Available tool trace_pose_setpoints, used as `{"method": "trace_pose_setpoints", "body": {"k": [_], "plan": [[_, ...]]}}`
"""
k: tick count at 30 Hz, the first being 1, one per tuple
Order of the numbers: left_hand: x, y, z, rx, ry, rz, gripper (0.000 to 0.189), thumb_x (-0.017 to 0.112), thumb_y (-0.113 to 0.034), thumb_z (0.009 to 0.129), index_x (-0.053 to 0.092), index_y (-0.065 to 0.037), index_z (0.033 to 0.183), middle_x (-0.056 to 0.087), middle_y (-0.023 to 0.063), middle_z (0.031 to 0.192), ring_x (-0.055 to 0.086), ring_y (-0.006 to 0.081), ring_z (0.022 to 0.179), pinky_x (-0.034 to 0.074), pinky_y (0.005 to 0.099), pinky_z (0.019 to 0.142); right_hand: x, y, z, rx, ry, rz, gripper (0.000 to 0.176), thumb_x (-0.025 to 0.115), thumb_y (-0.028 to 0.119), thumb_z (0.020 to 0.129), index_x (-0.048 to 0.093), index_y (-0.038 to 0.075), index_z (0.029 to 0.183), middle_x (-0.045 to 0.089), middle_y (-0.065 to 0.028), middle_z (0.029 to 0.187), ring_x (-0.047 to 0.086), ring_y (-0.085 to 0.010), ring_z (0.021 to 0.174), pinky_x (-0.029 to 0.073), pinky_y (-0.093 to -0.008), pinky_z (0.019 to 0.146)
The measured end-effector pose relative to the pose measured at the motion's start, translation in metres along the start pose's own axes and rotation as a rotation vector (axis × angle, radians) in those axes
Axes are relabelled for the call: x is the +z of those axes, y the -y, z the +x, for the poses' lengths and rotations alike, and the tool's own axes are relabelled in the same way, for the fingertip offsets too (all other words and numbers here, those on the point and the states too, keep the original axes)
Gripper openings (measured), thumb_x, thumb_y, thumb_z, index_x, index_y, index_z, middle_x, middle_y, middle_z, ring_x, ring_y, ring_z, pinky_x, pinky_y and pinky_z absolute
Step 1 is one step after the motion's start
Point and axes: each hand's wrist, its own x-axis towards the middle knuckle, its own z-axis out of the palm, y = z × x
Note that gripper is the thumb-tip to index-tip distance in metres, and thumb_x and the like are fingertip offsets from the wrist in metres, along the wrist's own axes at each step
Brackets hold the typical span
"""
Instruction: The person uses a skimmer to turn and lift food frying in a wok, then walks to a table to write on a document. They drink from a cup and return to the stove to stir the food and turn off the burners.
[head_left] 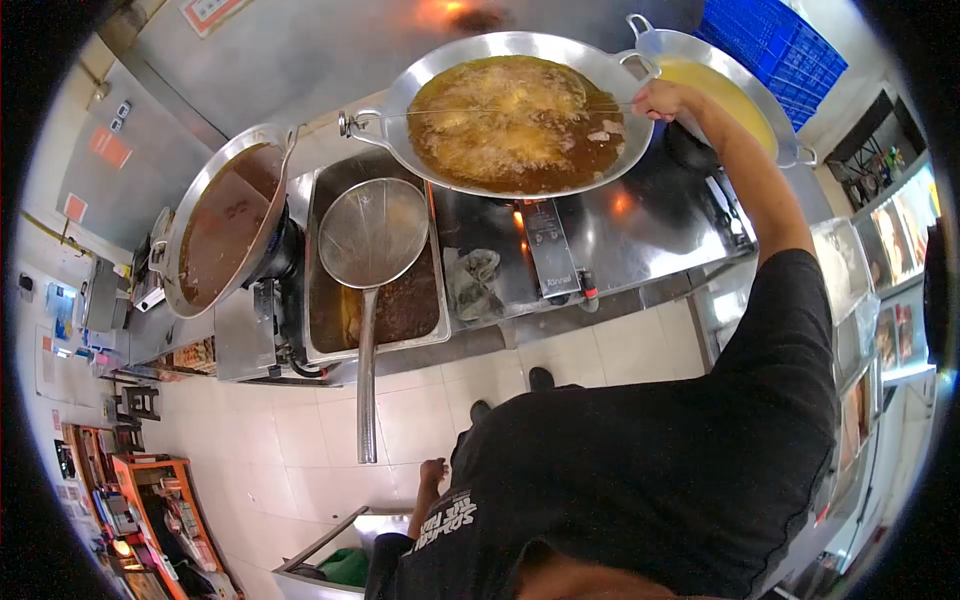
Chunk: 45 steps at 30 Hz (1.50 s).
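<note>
My right hand (660, 101) is closed at the right rim of a large metal wok (400, 140), on the end of a thin metal rod (500, 109) that spans the wok. Pale pieces fry in bubbling brown oil (510, 120); a few darker pieces lie near the right side. Low beside my body hangs my left hand (434, 470), its fingers loosely bent, with nothing visible in them. A round mesh strainer (374, 234) rests over a rectangular metal tray (438, 300) of dark oil, its long handle (367, 400) sticking out past the counter edge.
To the left, a tilted wok (180, 215) holds brown liquid. Another wok (690, 42) with yellowish liquid stands at the right, near a blue crate (775, 55). A crumpled cloth or bag (475, 284) lies beside the cooker's control panel (548, 250). An open bin (310, 560) stands below.
</note>
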Motion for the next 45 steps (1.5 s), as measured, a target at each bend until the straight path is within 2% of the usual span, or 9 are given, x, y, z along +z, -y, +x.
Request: {"method": "trace_pose_setpoints", "body": {"k": [3, 12, 24, 27, 34, 37, 39, 42, 45], "plan": [[0.009, -0.012, -0.021, -0.082, -0.128, -0.400, 0.022, 0.048, -0.022, 0.084, 0.062, -0.009, 0.095, 0.062, 0.0035, 0.066, 0.056, 0.0141, 0.051, 0.043, 0.0300, 0.045, 0.008, 0.002, 0.025, -0.008, 0.148, 0.099, 0.025, 0.057, 0.016, 0.083, 0.058, 0.001, 0.103, 0.043, 0.0041, 0.051, 0.031, -0.0038, 0.037, 0.025, -0.0206, 0.033], [0.009, -0.038, -0.016, -0.178, -0.270, -0.823, 0.024, 0.048, -0.023, 0.084, 0.063, -0.006, 0.092, 0.059, 0.0043, 0.064, 0.053, 0.0135, 0.050, 0.039, 0.0282, 0.043, 0.024, 0.037, 0.035, -0.001, 0.052, 0.298, 0.030, 0.059, 0.016, 0.082, 0.055, -0.001, 0.107, 0.045, 0.0037, 0.051, 0.033, -0.0023, 0.037, 0.024, -0.0183, 0.034], [0.002, -0.022, 0.045, -0.178, -0.226, -0.877, 0.009, 0.053, -0.013, 0.079, 0.060, -0.008, 0.081, 0.064, 0.0024, 0.071, 0.061, 0.0120, 0.057, 0.049, 0.0290, 0.046, 0.045, 0.009, -0.016, -0.063, -0.066, 0.544, 0.020, 0.056, 0.016, 0.081, 0.048, 0.010, 0.064, 0.041, 0.0039, 0.050, 0.031, -0.0042, 0.038, 0.021, -0.0194, 0.034], [-0.028, -0.039, 0.021, -0.013, -0.228, -0.305, 0.009, 0.052, -0.014, 0.080, 0.059, -0.009, 0.080, 0.063, 0.0026, 0.069, 0.060, 0.0118, 0.056, 0.048, 0.0276, 0.044, 0.041, -0.004, -0.032, -0.061, -0.077, 0.602, 0.019, 0.056, 0.017, 0.081, 0.049, 0.009, 0.066, 0.041, 0.0037, 0.050, 0.031, -0.0045, 0.037, 0.021, -0.0195, 0.034], [-0.053, -0.033, 0.001, 0.068, -0.089, -0.021, 0.014, 0.050, -0.018, 0.082, 0.056, -0.007, 0.075, 0.062, 0.0013, 0.066, 0.059, 0.0100, 0.054, 0.046, 0.0290, 0.043, 0.037, -0.023, -0.056, -0.094, -0.273, 0.304, 0.019, 0.058, 0.016, 0.078, 0.051, 0.006, 0.063, 0.042, 0.0016, 0.049, 0.034, -0.0068, 0.036, 0.025, -0.0226, 0.033], [-0.054, -0.024, -0.003, -0.056, -0.145, -0.522, 0.010, 0.056, -0.017, 0.077, 0.057, -0.007, 0.078, 0.062, 0.0004, 0.065, 0.058, 0.0103, 0.054, 0.044, 0.0275, 0.042, 0.038, -0.021, -0.065, -0.086, -0.327, 0.131, 0.014, 0.058, 0.017, 0.079, 0.059, 0.004, 0.074, 0.044, 0.0009, 0.050, 0.037, -0.0065, 0.037, 0.027, -0.0227, 0.033], [-0.051, -0.014, 0.002, 0.132, -0.284, -0.296, 0.011, 0.061, -0.016, 0.072, 0.057, -0.008, 0.079, 0.061, 0.0000, 0.064, 0.058, 0.0109, 0.054, 0.045, 0.0274, 0.044, 0.040, -0.017, -0.070, -0.072, -0.347, 0.033, 0.015, 0.059, 0.017, 0.078, 0.061, 0.002, 0.075, 0.046, -0.0014, 0.051, 0.039, -0.0085, 0.037, 0.030, -0.0248, 0.034], [-0.042, 0.004, 0.017, 0.334, -0.435, 0.016, 0.016, 0.066, -0.013, 0.066, 0.058, -0.010, 0.079, 0.061, -0.0009, 0.064, 0.059, 0.0117, 0.058, 0.046, 0.0269, 0.050, 0.050, -0.015, -0.070, -0.217, -0.539, -0.344, 0.020, 0.059, 0.018, 0.075, 0.060, -0.001, 0.070, 0.059, -0.0175, 0.067, 0.058, -0.0320, 0.062, 0.047, -0.0394, 0.057], [-0.038, 0.011, 0.023, 0.320, -0.406, 0.145, 0.018, 0.068, -0.014, 0.065, 0.058, -0.011, 0.080, 0.061, -0.0021, 0.065, 0.060, 0.0124, 0.061, 0.047, 0.0267, 0.054, 0.058, -0.017, -0.066, -0.248, -0.565, -0.574, 0.024, 0.059, 0.021, 0.075, 0.061, -0.003, 0.079, 0.060, -0.0225, 0.085, 0.057, -0.0401, 0.084, 0.046, -0.0457, 0.075]]}}
